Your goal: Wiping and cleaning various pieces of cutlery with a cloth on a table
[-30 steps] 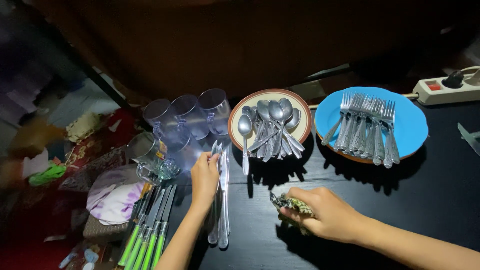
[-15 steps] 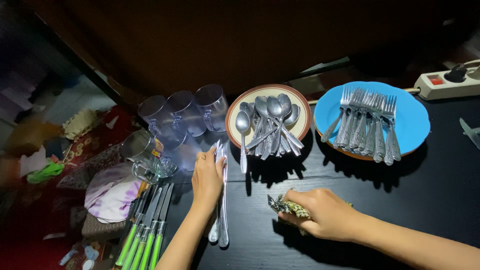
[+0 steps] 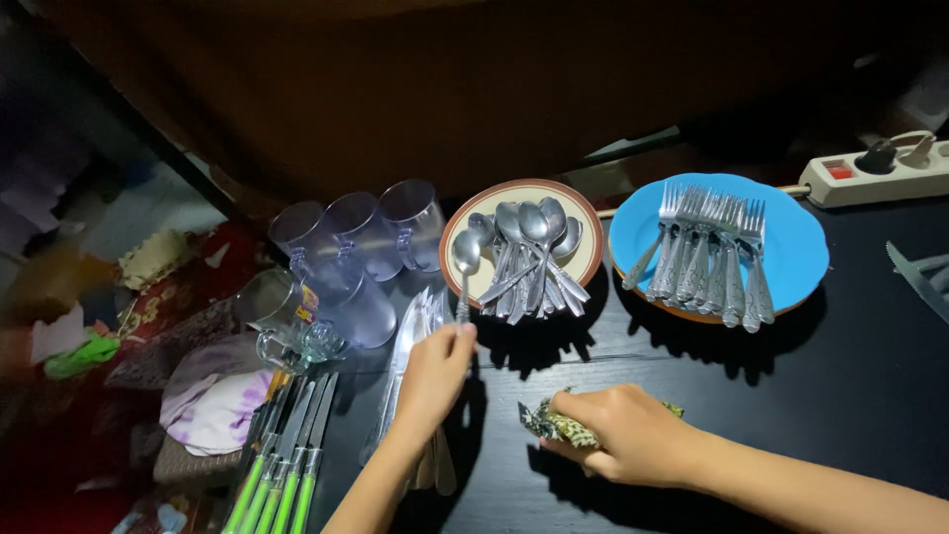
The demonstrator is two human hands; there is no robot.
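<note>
A spoon (image 3: 463, 269) handle is being pinched by the left hand (image 3: 435, 368); a patterned cloth (image 3: 554, 425) is being gripped by the right hand (image 3: 623, 432).

Dark surface (image 3: 850, 326) with tableware laid out on it, seen from above.

Far centre: a brown-rimmed cream plate (image 3: 583, 229) carrying a heap of spoons. To its right: a blue plate (image 3: 801, 247) carrying a row of forks. Far right: a white power strip (image 3: 860, 178) at the surface's far edge. Far left: clear plastic mugs (image 3: 366, 237) clustered together, one lying on its side. Near the centre-left: a bundle of steel table knives (image 3: 405, 346), blades pointing far. Near left edge: green-handled knives (image 3: 282, 475) side by side. Near centre: a patterned cloth (image 3: 549, 423) lying on the surface. At the right edge, a serrated blade (image 3: 914, 277) is partly out of frame.
</note>
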